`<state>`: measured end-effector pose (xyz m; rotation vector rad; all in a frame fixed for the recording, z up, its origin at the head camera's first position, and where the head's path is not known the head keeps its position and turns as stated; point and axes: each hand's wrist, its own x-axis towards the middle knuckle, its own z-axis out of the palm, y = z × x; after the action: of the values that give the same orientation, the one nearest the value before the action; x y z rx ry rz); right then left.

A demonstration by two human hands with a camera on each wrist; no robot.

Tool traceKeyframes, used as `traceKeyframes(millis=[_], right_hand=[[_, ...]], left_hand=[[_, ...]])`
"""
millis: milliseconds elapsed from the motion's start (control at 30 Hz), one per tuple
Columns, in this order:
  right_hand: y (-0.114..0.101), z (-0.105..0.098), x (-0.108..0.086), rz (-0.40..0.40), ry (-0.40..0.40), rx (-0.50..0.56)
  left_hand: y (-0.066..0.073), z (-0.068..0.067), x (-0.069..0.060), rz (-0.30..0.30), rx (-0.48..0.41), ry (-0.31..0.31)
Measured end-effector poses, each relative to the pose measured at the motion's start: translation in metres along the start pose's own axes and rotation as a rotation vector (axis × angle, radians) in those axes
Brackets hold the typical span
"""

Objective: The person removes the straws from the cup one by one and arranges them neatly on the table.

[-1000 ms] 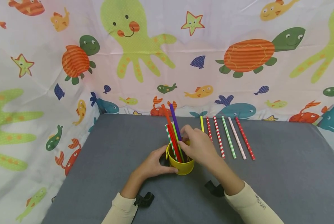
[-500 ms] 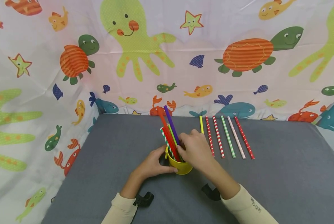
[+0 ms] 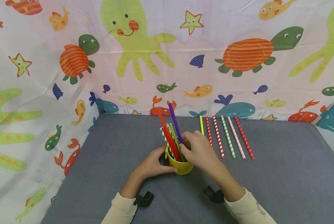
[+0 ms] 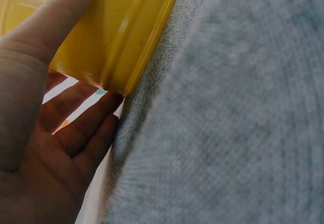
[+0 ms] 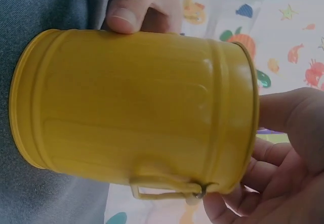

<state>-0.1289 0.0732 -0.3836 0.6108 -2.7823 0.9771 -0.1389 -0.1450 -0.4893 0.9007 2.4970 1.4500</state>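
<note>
A small yellow metal bucket (image 3: pixel 185 168) stands on the grey cloth, several straws leaning in it. My left hand (image 3: pixel 155 164) holds it from the left, thumb on the near side, fingers behind, as the left wrist view shows on the bucket wall (image 4: pixel 114 31). Over the right rim, my right hand (image 3: pixel 202 152) pinches a purple straw (image 3: pixel 174 119); the fingertips are partly hidden. Left of it lean an orange-red straw (image 3: pixel 163 119), a light green one (image 3: pixel 174 133) and a green-and-white striped one (image 3: pixel 167 140). In the right wrist view the bucket's handle (image 5: pixel 164 189) hangs at its side.
Right of the bucket lie several straws in a row, among them a yellow one (image 3: pixel 202 124), a red-striped one (image 3: pixel 218 137), a green-striped one (image 3: pixel 228 137) and a red dotted one (image 3: pixel 244 137). A sea-animal print curtain (image 3: pixel 144 62) borders the grey tabletop (image 3: pixel 284 174).
The purple straw's top swung left, then back right with my right hand. The orange-red straw now leans further left than a second ago. My left hand stays on the bucket.
</note>
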Motion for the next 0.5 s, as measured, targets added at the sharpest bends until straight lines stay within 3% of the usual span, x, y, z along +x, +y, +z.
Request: traceKeyframes(millis=[233, 500], right_hand=[[0.001, -0.011, -0.002, -0.028, 0.007, 0.182], [-0.001, -0.021, -0.006, -0.141, 0.175, 0.308]], left_hand=[[0.001, 0.000, 0.000, -0.011, 0.007, 0.009], [0.002, 0.000, 0.000, -0.006, 0.021, 0.017]])
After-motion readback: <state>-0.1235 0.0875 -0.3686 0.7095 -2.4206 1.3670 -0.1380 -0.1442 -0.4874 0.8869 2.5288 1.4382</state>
